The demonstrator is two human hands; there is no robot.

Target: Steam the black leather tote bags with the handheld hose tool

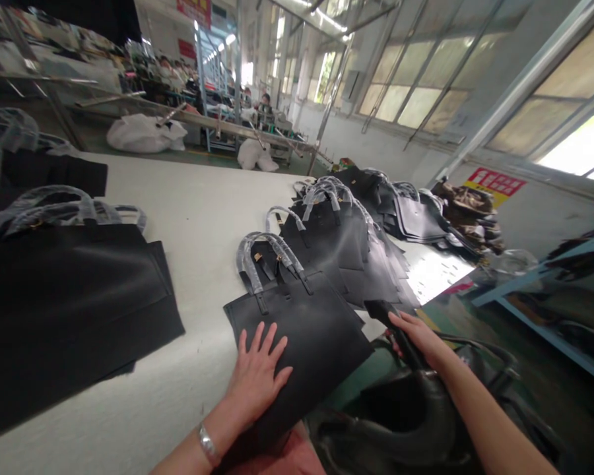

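Closest to me on the head view, a silver bracelet [208, 443] circles the left wrist, with pinkish-red cloth [297, 455] at the bottom edge. My left hand [258, 376] lies palm down, fingers apart, pressed to a flat black leather-like bag [311, 330] at the near edge of the table — it grips nothing. My right hand [418, 336] is clamped on a black flat-nosed tool [383, 311], its tip just beside the bag's right edge; I cannot tell whether that tip touches the bags behind it. A thick, glossy black hose [440, 412] curves below that hand.

The bag's two curved handles [247, 264], wrapped in clear plastic, point away from me. Left of it, well apart, more black bags [64, 290] lie stacked on the long white table [202, 224]. Just beyond it, an overlapping row of black bags [339, 254] runs up the table, then another dark pile [418, 218] and a crumpled brown heap [475, 211].

Farther off, I see a red-and-yellow sign [492, 183], bulging white sacks [146, 134] on the floor, a person [264, 109] and tall, many-paned windows [426, 72].
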